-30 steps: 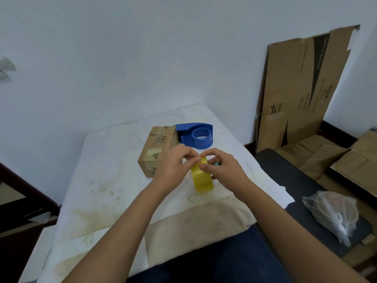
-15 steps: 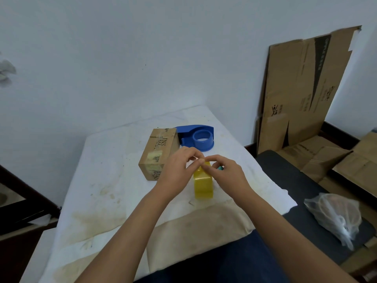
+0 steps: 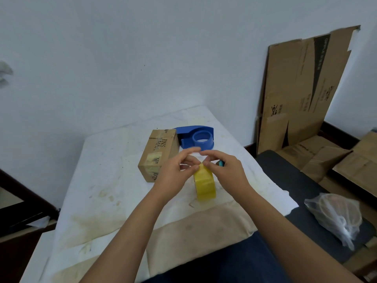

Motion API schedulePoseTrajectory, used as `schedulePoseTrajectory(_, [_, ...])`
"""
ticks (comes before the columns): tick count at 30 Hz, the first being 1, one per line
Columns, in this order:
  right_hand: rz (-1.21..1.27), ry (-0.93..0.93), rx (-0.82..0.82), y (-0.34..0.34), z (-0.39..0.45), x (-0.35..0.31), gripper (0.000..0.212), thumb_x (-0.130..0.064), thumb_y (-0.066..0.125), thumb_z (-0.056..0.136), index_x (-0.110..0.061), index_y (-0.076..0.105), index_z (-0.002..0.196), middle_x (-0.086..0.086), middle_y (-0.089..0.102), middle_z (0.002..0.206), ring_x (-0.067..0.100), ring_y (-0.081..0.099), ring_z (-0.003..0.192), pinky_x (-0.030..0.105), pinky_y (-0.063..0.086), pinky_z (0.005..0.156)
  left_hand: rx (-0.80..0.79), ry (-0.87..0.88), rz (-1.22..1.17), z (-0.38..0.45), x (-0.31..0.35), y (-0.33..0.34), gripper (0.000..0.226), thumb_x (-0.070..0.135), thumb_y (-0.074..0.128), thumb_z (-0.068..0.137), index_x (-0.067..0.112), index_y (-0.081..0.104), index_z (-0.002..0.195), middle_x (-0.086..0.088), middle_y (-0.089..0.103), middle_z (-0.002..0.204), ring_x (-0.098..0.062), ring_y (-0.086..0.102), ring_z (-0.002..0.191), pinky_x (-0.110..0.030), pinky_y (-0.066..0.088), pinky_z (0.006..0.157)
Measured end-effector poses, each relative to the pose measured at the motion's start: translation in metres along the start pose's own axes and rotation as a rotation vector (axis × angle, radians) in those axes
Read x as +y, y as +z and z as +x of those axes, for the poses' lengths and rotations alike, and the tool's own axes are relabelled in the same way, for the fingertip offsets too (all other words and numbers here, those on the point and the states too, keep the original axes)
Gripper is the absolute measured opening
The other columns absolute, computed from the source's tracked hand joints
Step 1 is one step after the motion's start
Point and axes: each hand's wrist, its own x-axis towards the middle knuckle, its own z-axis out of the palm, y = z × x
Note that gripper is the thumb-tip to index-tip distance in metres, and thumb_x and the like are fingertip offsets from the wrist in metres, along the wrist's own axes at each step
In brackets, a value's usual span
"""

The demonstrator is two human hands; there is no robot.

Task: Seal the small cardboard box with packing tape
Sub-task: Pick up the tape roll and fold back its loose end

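A small brown cardboard box [image 3: 160, 152] lies on the stained white table [image 3: 106, 180], its flaps closed. Just right of it a yellow roll of packing tape [image 3: 205, 185] stands on edge. My left hand [image 3: 175, 174] and my right hand [image 3: 226, 170] meet at the top of the roll, fingertips pinching at the tape there. A small teal object [image 3: 221, 163] peeks out behind my right hand. Whether a loose tape end is lifted is hidden by my fingers.
A blue tape dispenser [image 3: 196, 137] sits behind the box near the wall. Flattened cardboard sheets [image 3: 302, 88] lean against the wall at right, with more cardboard on the floor. A clear plastic bag [image 3: 336, 217] lies on a dark surface at lower right.
Both hands stay on the top of the yellow roll, and their fingers have shifted slightly. The roll and the box remain where they were.
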Motion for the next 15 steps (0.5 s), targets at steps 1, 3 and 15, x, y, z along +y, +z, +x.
schedulePoseTrajectory(1, [0.009, 0.0, -0.002, -0.001, 0.001, 0.0, 0.026, -0.017, 0.063, 0.091, -0.029, 0.069, 0.114, -0.009, 0.07, 0.09, 0.005, 0.06, 0.08, 0.013, 0.043, 0.071, 0.01, -0.017, -0.047, -0.001, -0.001, 0.001, 0.045, 0.015, 0.069, 0.09, 0.04, 0.057, 0.125, 0.008, 0.073, 0.096, -0.006, 0.069, 0.095, -0.026, 0.055, 0.089])
schedulePoseTrajectory(3, [0.02, 0.021, -0.001, -0.001, 0.002, -0.001, 0.028, -0.019, 0.063, 0.091, -0.028, 0.065, 0.118, -0.006, 0.07, 0.092, 0.007, 0.061, 0.083, 0.015, 0.044, 0.074, 0.054, -0.032, -0.107, -0.002, -0.002, 0.002, 0.044, 0.013, 0.071, 0.088, 0.035, 0.055, 0.122, 0.006, 0.073, 0.096, -0.007, 0.07, 0.093, -0.029, 0.057, 0.088])
schedulePoseTrajectory(15, [0.108, 0.132, 0.005, -0.001, 0.009, 0.002, 0.014, -0.024, 0.068, 0.088, -0.02, 0.055, 0.091, -0.002, 0.062, 0.087, 0.011, 0.055, 0.077, 0.025, 0.046, 0.07, 0.218, 0.028, -0.089, -0.006, -0.009, 0.013, 0.027, 0.006, 0.069, 0.087, 0.022, 0.056, 0.071, 0.005, 0.07, 0.094, -0.005, 0.067, 0.089, -0.023, 0.056, 0.081])
